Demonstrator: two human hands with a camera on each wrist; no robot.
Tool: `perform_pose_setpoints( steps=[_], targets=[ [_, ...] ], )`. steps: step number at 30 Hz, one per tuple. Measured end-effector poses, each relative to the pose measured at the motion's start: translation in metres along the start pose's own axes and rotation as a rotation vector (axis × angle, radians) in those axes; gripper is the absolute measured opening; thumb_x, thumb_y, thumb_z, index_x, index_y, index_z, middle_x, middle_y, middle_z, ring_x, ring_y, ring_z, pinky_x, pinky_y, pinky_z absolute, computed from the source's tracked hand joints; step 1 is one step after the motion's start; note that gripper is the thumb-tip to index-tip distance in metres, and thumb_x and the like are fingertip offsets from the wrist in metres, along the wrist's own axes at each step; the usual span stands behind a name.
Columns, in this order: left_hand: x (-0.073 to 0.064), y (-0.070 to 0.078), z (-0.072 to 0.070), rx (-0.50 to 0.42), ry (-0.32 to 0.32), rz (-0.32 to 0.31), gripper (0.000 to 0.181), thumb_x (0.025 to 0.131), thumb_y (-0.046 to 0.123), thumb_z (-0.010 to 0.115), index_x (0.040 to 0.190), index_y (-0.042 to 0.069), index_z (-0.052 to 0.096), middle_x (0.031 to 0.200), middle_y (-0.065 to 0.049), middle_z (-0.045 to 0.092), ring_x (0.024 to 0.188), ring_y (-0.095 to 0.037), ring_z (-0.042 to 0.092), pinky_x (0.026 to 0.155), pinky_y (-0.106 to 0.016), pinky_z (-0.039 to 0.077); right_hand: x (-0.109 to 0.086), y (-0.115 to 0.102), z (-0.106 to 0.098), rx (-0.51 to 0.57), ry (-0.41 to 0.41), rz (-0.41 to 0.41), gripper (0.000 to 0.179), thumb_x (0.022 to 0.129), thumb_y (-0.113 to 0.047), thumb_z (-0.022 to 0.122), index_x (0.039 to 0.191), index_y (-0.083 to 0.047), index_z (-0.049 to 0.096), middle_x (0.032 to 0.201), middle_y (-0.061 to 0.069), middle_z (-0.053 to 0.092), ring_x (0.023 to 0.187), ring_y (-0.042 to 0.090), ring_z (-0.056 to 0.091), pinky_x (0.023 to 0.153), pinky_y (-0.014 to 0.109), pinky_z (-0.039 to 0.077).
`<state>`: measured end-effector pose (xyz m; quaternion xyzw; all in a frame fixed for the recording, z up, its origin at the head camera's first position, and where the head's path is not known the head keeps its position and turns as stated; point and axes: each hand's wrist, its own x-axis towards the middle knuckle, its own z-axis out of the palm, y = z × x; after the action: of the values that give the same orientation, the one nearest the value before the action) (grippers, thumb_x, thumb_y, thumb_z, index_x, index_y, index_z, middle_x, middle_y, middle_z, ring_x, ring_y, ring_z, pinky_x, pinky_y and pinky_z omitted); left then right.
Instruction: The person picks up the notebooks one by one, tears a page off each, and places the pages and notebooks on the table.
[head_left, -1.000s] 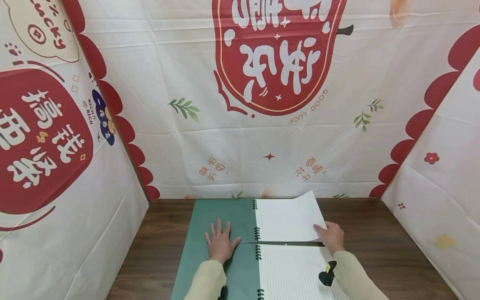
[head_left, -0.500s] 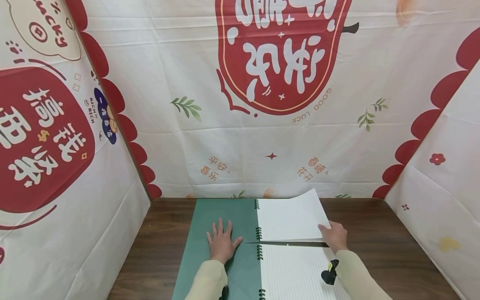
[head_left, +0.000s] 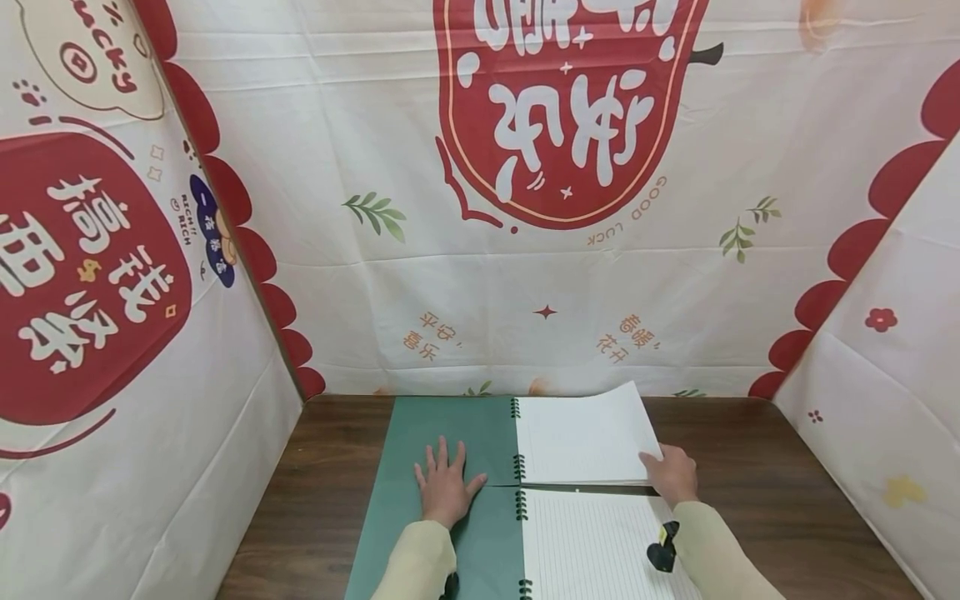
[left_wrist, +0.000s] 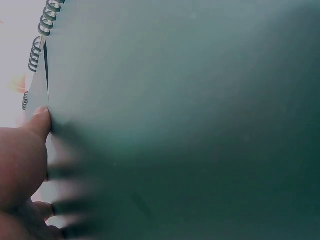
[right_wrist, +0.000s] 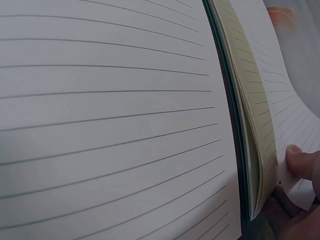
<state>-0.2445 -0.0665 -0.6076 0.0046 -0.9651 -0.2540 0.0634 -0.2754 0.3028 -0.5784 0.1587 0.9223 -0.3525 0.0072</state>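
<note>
Two spiral-bound notebooks lie open on the table, one behind the other, their green covers turned to the left. On those covers my left hand [head_left: 446, 492] rests with spread, straight fingers, across the seam between the two. The left wrist view is mostly filled by a green cover [left_wrist: 175, 100], the thumb at its edge. At the far notebook, my right hand [head_left: 673, 475] pinches the lower right corner of a lined sheet [head_left: 577, 437], whose far corner curves up. In the right wrist view, thumb and fingers hold that sheet [right_wrist: 280, 95] apart from the page stack [right_wrist: 257, 110] below.
Nearer to me lies the other notebook's lined page [head_left: 585, 542], under the right forearm. Dark metal coils [head_left: 519, 467] run between covers and pages. Brown wooden tabletop [head_left: 780, 517] shows on both sides. A printed white cloth [head_left: 487, 283] stands behind the table, with more at the sides.
The head view has shifted slightly, so the scene sits a little farther right. Both hands keep their places on the notebooks, and the sheet stays held.
</note>
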Motion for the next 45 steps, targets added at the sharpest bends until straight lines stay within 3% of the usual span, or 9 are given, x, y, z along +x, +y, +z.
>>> perform_pose_setpoints(
  steps=[14,25,45],
  targets=[
    [0.0018,-0.0046,0.0054,0.004,0.010,0.003,0.070,0.087,0.050,0.066,0.143,0.012,0.048,0.156,-0.022,0.030,0.144,-0.049,0.023,0.109,-0.072,0.017,-0.0001,-0.0029,-0.0025,-0.024,-0.002,-0.019,0.044,0.097,-0.017,0.054,0.124,0.018,0.053,0.125,0.038,0.054,0.112,0.052,0.054,0.095,0.063,0.043],
    [0.0024,-0.0027,0.0032,-0.002,0.011,0.003,0.070,0.087,0.049,0.066,0.143,0.012,0.048,0.156,-0.021,0.030,0.144,-0.049,0.023,0.109,-0.072,0.017,-0.0010,-0.0021,-0.0049,-0.034,0.028,-0.055,0.037,0.096,-0.015,0.054,0.113,0.017,0.058,0.113,0.037,0.060,0.086,0.037,0.058,0.084,0.058,0.048],
    [0.0000,0.0007,-0.0003,0.002,0.005,0.003,0.069,0.087,0.048,0.066,0.143,0.011,0.048,0.156,-0.022,0.030,0.143,-0.049,0.024,0.109,-0.072,0.019,0.0038,0.0031,-0.0055,-0.030,0.003,-0.040,0.040,0.097,-0.019,0.053,0.115,0.016,0.058,0.112,0.036,0.061,0.087,0.037,0.058,0.081,0.055,0.048]
  ],
)
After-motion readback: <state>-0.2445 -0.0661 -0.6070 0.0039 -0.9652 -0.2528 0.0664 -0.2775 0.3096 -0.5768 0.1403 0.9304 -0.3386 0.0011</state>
